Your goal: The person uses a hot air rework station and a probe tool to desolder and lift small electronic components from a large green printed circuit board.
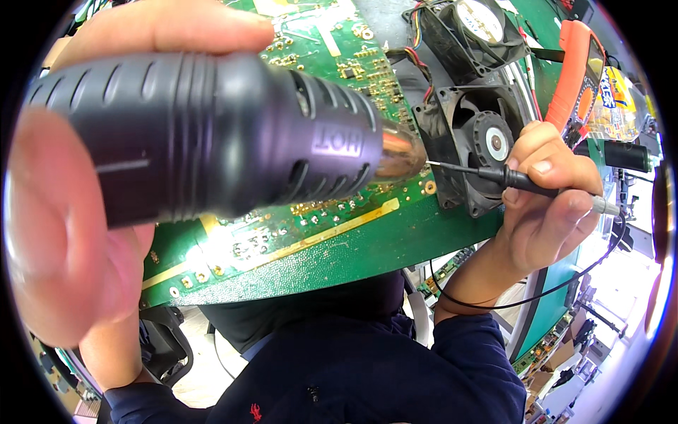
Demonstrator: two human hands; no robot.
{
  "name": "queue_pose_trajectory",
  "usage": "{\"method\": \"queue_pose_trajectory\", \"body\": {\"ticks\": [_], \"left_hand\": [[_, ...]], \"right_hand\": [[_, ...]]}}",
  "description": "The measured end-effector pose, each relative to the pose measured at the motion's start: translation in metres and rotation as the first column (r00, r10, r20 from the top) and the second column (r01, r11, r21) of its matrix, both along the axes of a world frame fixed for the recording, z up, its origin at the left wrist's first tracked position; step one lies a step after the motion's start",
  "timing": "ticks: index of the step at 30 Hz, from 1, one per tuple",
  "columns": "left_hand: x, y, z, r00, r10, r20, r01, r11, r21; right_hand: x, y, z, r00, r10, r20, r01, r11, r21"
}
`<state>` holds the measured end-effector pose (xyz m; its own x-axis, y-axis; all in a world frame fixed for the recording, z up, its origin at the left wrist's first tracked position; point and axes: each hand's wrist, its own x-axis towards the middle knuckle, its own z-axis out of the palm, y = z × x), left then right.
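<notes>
My left hand is wrapped around a black hot air gun, held close to the camera so that it fills much of the left side. Its metal nozzle points right, over a green circuit board with many small parts. Between the fingers of my right hand is a black test probe, its thin metal tip pointing left. In the picture the tip meets the end of the nozzle; whether they touch I cannot tell. The gun hides part of the board.
Behind the probe stands a black cooling fan, and a second fan lies farther back. A red-cased multimeter is at the far right beside a yellow package. The probe's black cable loops beneath my right forearm. A green mat covers the table edge.
</notes>
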<state>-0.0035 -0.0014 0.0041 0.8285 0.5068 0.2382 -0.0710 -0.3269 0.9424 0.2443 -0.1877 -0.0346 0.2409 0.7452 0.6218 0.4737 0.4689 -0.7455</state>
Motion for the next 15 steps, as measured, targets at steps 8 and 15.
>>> {"method": "queue_pose_trajectory", "body": {"ticks": [8, 15], "left_hand": [[0.004, 0.001, -0.005, 1.0, -0.006, 0.008, 0.006, 1.0, 0.008], [-0.002, -0.001, 0.004, 1.0, 0.0, 0.012, 0.0, 0.999, 0.036]], "right_hand": [[0.001, -0.002, -0.001, 0.999, -0.022, 0.024, 0.022, 1.0, -0.001], [0.001, 0.003, 0.001, 1.0, 0.015, 0.011, -0.016, 1.0, 0.022]]}}
